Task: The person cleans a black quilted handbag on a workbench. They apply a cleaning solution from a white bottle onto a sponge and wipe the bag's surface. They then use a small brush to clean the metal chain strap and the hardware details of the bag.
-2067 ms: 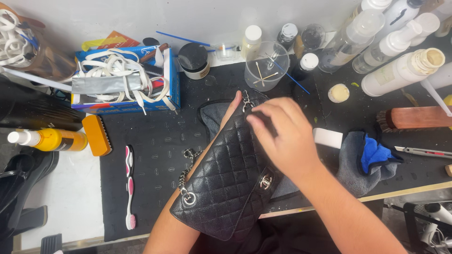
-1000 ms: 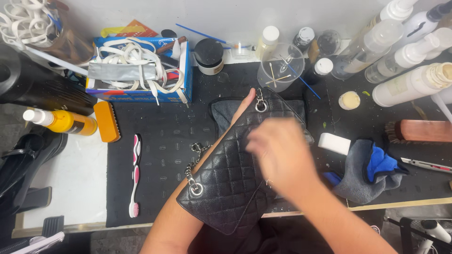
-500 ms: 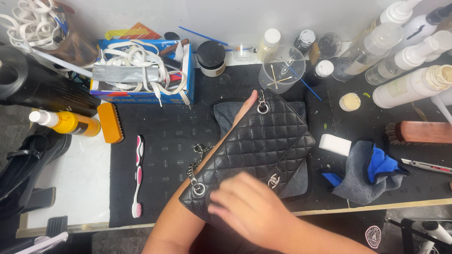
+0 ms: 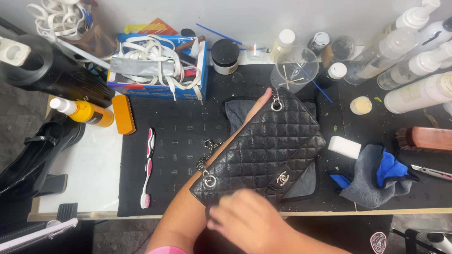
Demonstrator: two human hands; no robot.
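On the black rubber mat (image 4: 179, 136) in the middle of the table lies a black quilted leather handbag (image 4: 268, 146), set at a slant with its metal clasp facing up and a silver chain (image 4: 205, 155) trailing from its lower left ring. The left hand (image 4: 262, 101) is slipped under the bag's far edge, only the outstretched fingers showing past the top ring, so the forearm supports the bag from beneath. The right hand (image 4: 245, 221) is blurred at the bag's near corner, fingers curled down onto the leather; whether they pinch anything cannot be told. A grey cloth (image 4: 235, 113) peeks out beneath the bag. Just right of it sit a white eraser block (image 4: 344, 146) and a crumpled grey and blue rag (image 4: 376, 176), with a wooden brush (image 4: 423, 138) beyond. To the left lie a pink and white toothbrush (image 4: 148, 167), an orange brush (image 4: 124, 114) and a yellow bottle (image 4: 87, 112). Behind stand a blue box of white straps (image 4: 157, 70), a black-lidded jar (image 4: 225, 56), a clear cup of cotton swabs (image 4: 294, 70) and white pump bottles (image 4: 414, 61).
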